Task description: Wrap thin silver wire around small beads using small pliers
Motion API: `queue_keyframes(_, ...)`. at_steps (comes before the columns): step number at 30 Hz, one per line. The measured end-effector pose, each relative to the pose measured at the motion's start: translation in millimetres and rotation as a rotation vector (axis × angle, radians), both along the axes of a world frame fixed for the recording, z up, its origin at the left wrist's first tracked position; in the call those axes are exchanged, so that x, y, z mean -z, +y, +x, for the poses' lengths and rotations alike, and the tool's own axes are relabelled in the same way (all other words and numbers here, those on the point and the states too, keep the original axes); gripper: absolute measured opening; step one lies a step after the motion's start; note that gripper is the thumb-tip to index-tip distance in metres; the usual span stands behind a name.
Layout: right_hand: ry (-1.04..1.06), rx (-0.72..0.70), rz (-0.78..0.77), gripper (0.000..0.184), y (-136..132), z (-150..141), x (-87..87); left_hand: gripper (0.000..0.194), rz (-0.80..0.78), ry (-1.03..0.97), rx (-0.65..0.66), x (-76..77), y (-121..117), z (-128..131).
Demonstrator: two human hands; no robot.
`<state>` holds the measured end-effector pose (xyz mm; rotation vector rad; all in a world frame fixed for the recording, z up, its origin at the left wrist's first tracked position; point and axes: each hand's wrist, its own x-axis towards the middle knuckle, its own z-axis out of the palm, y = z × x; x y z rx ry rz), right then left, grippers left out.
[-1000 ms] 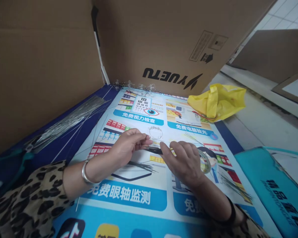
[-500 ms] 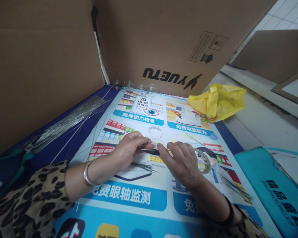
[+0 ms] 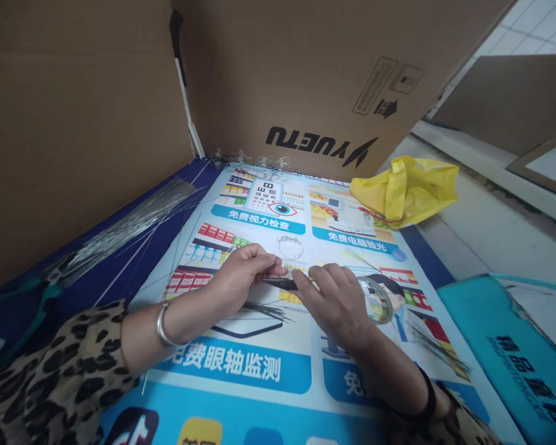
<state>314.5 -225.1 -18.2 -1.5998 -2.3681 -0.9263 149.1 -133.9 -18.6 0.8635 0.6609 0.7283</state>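
Note:
My left hand (image 3: 241, 278) is closed in a pinch on a thin silvery wire (image 3: 282, 266), whose small bent loop shows at the fingertips. My right hand (image 3: 338, 303) is wrapped round a slim dark tool (image 3: 280, 283), probably pliers; its tip points left and reaches the left fingers. The fist hides its handle. Beyond both hands lies a wire ring with small clear beads (image 3: 291, 248). Short cut wires (image 3: 266, 311) lie under the left hand. Beside the right hand is a round, clear-rimmed coil or roll (image 3: 380, 301), partly covered by the fingers.
A bundle of long wires (image 3: 134, 216) and teal-handled scissors (image 3: 41, 296) lie left. Cardboard walls (image 3: 278, 74) stand behind, with several beaded wire pieces (image 3: 259, 162) at their foot. Right are a yellow bag (image 3: 412, 191), a teal packet (image 3: 505, 346) and more wires (image 3: 438, 349).
The wire at my left fingertips now shows as a raised bent loop. The dark tool and right fingers have shifted slightly; everything else stays in place.

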Motion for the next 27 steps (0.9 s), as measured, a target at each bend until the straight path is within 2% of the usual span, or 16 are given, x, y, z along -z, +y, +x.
queue_keyframes(5,0.034,0.019,-0.074,0.019,2.1,-2.1,0.3,0.018,0.107,-0.010,0.023,0.3,4.2,-1.5)
queue_keyframes(9,0.071,0.020,-0.217,0.017,2.8,-5.4,5.1,0.018,0.332,0.047,0.027,-8.5,9.1,-5.2)
queue_keyframes(11,0.081,0.033,-0.249,0.017,2.8,-5.9,5.8,0.019,0.384,0.068,0.015,-11.6,10.8,-6.3)
queue_keyframes(14,0.060,0.045,-0.185,0.014,1.8,-4.4,3.0,0.019,0.284,0.046,-0.017,-11.2,11.9,-5.7)
queue_keyframes(19,0.066,0.031,0.012,0.019,-2.0,-1.6,-3.3,0.021,0.128,-0.009,-0.040,-5.8,9.3,-3.1)
queue_keyframes(22,0.060,0.035,0.084,0.020,-3.8,-1.8,-3.8,0.020,0.114,-0.009,-0.023,-4.3,4.9,-2.0)
queue_keyframes(27,0.030,0.037,0.075,0.021,-3.5,-2.4,-1.8,0.018,0.131,-0.016,0.012,-3.3,-1.4,0.1)
